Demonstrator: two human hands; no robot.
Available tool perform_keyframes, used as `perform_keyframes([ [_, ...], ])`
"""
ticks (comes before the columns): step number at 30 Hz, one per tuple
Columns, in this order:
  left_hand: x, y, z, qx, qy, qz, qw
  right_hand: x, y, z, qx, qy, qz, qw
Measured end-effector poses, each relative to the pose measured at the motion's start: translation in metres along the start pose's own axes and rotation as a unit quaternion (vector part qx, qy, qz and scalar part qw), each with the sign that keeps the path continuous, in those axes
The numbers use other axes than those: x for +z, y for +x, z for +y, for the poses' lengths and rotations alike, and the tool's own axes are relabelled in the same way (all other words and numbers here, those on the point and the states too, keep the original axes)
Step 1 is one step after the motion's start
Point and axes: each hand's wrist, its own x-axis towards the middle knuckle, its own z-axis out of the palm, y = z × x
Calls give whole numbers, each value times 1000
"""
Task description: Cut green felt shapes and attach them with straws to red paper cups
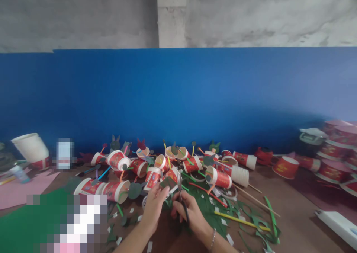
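Observation:
My left hand (154, 205) pinches a small dark green foam piece (168, 182) just above the table. My right hand (189, 213) is closed on a pair of black-handled scissors (182, 198), whose blades point up at the foam piece. Both hands hover in front of a heap of red paper cups (156, 169) with coloured sticks and foam discs stuck on them. Green foam offcuts (252, 220) lie to the right of my hands.
A brown table (292, 215) runs to a blue wall panel (178, 96). A white cup (31, 147) stands at far left by pink paper (19, 191) and a green sheet (16, 223). Stacked red bowls (338, 149) sit at far right. Yellow and wooden sticks lie right.

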Motion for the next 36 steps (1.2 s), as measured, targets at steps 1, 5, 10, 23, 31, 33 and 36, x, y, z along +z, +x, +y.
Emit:
perform_keyframes([
  [1,0,0,0,0,-11,-6,1000,1,0,1,2,-5,-13,1000],
  [5,1,-1,-5,-7,-30,-8,999,2,-1,7,3,-9,-42,999],
  [10,2,-4,-7,-13,-36,-10,999,1,2,11,5,-13,-39,999],
  [23,0,-3,-6,-13,-32,-32,999,3,0,5,-7,-1,-32,999],
  [31,0,-2,-1,-5,-6,-30,1000,1,1,8,-19,-4,-23,1000],
  [33,-1,0,-1,-7,-9,-43,999,1,2,9,-19,-8,-22,1000],
  [36,-4,2,0,-11,-4,-60,998,1,2,8,-8,-13,-22,1000],
])
